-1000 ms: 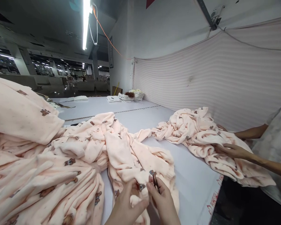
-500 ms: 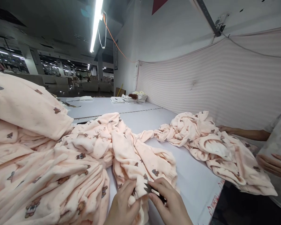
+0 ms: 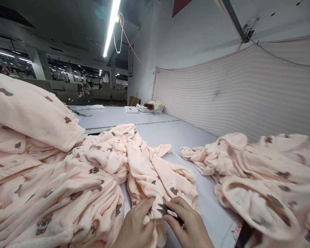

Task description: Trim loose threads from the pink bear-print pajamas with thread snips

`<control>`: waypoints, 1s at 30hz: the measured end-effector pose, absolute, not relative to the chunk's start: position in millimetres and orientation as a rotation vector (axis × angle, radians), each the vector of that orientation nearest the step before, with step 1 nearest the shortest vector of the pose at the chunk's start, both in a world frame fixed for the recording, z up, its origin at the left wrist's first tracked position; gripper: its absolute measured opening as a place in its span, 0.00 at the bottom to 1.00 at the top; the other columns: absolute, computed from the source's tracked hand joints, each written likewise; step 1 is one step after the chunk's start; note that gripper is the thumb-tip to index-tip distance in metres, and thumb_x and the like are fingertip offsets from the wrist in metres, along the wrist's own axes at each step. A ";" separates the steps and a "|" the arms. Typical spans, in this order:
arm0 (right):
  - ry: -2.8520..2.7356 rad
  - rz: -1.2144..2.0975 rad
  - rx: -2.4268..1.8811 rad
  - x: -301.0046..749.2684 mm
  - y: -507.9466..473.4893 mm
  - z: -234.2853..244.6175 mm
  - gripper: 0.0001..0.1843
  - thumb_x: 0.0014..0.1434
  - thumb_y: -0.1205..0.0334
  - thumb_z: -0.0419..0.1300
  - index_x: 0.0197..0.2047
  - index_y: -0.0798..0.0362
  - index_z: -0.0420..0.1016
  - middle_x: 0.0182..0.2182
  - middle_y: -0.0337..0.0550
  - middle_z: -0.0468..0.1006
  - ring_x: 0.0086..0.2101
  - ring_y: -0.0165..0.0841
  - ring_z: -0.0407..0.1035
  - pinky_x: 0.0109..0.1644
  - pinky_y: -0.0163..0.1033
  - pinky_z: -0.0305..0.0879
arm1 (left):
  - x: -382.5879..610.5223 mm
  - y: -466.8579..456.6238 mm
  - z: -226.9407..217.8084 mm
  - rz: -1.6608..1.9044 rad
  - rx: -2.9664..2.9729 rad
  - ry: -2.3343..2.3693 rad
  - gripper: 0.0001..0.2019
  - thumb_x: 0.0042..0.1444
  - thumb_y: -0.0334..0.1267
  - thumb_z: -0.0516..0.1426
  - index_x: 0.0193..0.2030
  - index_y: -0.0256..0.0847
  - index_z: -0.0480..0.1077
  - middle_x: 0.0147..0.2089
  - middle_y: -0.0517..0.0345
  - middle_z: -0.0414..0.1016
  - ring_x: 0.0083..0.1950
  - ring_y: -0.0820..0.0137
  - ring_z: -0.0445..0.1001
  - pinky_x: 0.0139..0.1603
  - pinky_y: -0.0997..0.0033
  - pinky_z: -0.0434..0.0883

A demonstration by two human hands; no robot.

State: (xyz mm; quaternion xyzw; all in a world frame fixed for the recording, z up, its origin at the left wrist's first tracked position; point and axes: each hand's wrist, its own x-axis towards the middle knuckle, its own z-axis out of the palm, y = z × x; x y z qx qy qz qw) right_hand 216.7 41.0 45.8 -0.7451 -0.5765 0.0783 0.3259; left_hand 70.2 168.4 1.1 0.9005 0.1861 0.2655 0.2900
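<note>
The pink cloth [image 3: 141,165] lies on the counter [image 3: 213,213] at six o'clock, with its near end up between the hands. The left hand [image 3: 138,224] pinches that end, and the right hand [image 3: 188,224] grips small scissors [image 3: 165,210], whose tips point to about ten o'clock, right by the cloth. I can't tell if they touch it. The cloth looks soft, thick and floppy, so it should squash easily, not slip much, and not break, though sharp tips could nick it. The bit being held is likely light, but the rest may drag. Pinch flat cloth near the edge, fingers away from the blades.
</note>
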 end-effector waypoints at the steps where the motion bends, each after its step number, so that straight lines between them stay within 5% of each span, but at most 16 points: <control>1: -1.507 0.203 -1.949 216.7 41.3 45.1 0.13 0.61 0.61 0.55 0.48 0.47 0.75 0.41 0.41 0.76 0.39 0.33 0.73 0.40 0.32 0.68 | 69.8 169.0 0.4 0.701 2.412 0.494 0.26 0.48 0.25 0.50 0.56 0.36 0.66 0.53 0.46 0.74 0.54 0.64 0.73 0.54 0.67 0.71; 14: -1.345 0.131 -1.924 210.2 45.4 33.2 0.12 0.61 0.57 0.55 0.46 0.46 0.75 0.39 0.41 0.78 0.40 0.34 0.75 0.41 0.32 0.70 | 64.7 174.0 1.1 0.697 2.408 0.513 0.26 0.49 0.26 0.51 0.57 0.36 0.63 0.52 0.47 0.75 0.52 0.65 0.75 0.52 0.69 0.73; 18: -1.261 0.023 -1.923 201.7 49.9 8.1 0.23 0.51 0.56 0.63 0.51 0.48 0.70 0.44 0.44 0.77 0.42 0.38 0.74 0.42 0.34 0.71 | 62.4 175.4 -2.2 0.775 2.373 0.575 0.24 0.50 0.29 0.51 0.56 0.39 0.62 0.50 0.49 0.77 0.46 0.65 0.77 0.46 0.68 0.74; 25: -1.048 -0.320 -2.001 199.1 74.2 -1.2 0.05 0.57 0.60 0.52 0.36 0.49 0.67 0.29 0.38 0.76 0.28 0.34 0.72 0.30 0.34 0.65 | 62.7 177.0 7.5 0.603 1.805 0.478 0.10 0.56 0.40 0.52 0.39 0.43 0.73 0.46 0.53 0.75 0.51 0.64 0.71 0.52 0.68 0.67; 30: -1.207 0.047 -1.968 203.4 66.9 7.3 0.05 0.58 0.57 0.56 0.35 0.48 0.71 0.28 0.37 0.73 0.30 0.32 0.71 0.33 0.32 0.66 | 64.9 175.8 12.0 0.330 0.976 0.397 0.12 0.51 0.40 0.57 0.40 0.36 0.73 0.31 0.55 0.76 0.36 0.65 0.74 0.40 0.69 0.68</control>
